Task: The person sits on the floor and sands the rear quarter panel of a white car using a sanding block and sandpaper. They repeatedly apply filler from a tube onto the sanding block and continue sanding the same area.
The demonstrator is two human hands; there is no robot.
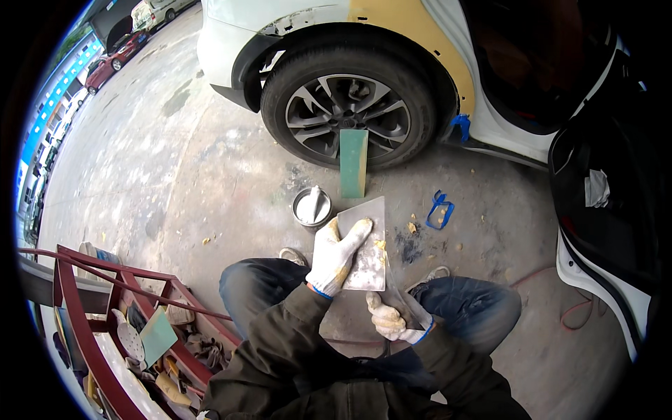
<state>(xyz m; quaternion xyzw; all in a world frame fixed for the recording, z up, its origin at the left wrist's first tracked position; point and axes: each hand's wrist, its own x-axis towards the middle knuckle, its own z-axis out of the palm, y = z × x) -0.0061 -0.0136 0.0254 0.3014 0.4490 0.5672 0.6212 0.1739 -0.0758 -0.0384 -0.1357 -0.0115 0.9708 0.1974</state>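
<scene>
My left hand (333, 259), in a stained white knit glove, is closed on a pale flat mixing plate (365, 269), thumb on top. Yellow paste and whitish smears mark the plate's face. Just below and to its right, my right hand (389, 320), also gloved, is closed with its thumb extended, gripping a thin grey scraper-like sheet (414, 311). The plate partly covers that sheet, so its full shape is hidden. Beyond my left hand, a round tin (299, 216) stands on the floor with a white object in it. A green board (353, 164) leans against the car wheel (280, 115).
A white car with a yellowish patch (406, 12) on its rear quarter stands ahead; its open door (609, 273) is at right. Blue tape (446, 215) lies on the concrete. A red metal rack (133, 280) holding tools and sheets stands left. A reddish hose (570, 315) runs at right.
</scene>
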